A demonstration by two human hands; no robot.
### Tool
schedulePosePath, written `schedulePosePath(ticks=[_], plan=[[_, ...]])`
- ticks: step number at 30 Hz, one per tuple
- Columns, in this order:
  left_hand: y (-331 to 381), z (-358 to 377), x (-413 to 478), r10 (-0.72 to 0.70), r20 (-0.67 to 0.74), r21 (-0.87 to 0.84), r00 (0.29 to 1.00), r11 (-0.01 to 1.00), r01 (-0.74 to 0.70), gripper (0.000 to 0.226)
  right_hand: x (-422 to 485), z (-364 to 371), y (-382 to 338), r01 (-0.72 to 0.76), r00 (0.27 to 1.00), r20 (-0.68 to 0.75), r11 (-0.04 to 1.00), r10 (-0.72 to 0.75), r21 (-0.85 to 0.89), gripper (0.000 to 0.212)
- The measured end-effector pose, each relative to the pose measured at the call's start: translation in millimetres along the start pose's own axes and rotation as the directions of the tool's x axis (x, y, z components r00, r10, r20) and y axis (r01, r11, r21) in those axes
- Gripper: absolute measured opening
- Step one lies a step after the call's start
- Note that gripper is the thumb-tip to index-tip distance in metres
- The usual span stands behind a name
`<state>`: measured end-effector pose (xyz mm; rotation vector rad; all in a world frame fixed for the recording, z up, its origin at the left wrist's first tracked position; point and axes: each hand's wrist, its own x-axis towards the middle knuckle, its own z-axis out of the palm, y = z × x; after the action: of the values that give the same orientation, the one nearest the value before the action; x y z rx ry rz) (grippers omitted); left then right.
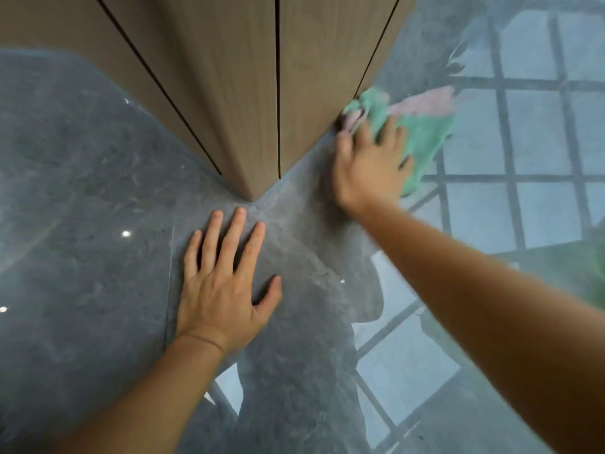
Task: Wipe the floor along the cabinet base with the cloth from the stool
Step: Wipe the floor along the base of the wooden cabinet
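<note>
A green and pink cloth (422,132) lies on the glossy grey floor (82,191), pressed against the right side of the wooden cabinet base (229,93). My right hand (370,168) rests flat on top of the cloth with fingers spread, close to the cabinet's edge; both are blurred. My left hand (222,290) lies palm down on the floor just in front of the cabinet corner, fingers apart, holding nothing. The stool is not in view.
The cabinet corner (252,194) juts toward me between my hands. The polished floor mirrors a window grid (510,158) on the right and my dark silhouette near the bottom middle. A tile joint (170,273) runs beside my left hand.
</note>
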<state>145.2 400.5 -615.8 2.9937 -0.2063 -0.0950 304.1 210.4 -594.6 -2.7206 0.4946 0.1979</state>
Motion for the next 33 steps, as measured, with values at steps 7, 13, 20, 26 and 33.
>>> schedulePosePath(ticks=[7,13,20,26,33], plan=[[-1,1,-1,0.002,-0.008,-0.019,1.000,1.000,-0.002,0.076,-107,23,9,0.632,0.754,0.231,0.775,-0.615,-0.002,0.053],[-3,2,-2,-0.007,-0.028,-0.016,1.000,1.000,0.007,0.076,23,-21,75,0.586,0.810,0.157,0.765,-0.565,-0.266,0.052],[-4,3,-3,-0.006,-0.021,-0.025,1.000,1.000,0.006,0.077,-26,5,7,0.186,0.979,0.113,0.975,-0.172,-0.124,0.064],[-3,0,-3,0.000,-0.035,-0.069,0.999,0.998,-0.003,0.072,-110,18,5,0.639,0.749,0.296,0.765,-0.593,-0.082,0.063],[-21,-5,-6,0.033,-0.017,-0.191,0.999,0.981,-0.035,0.079,15,-33,73,0.343,0.939,0.078,0.888,-0.336,-0.307,0.052]])
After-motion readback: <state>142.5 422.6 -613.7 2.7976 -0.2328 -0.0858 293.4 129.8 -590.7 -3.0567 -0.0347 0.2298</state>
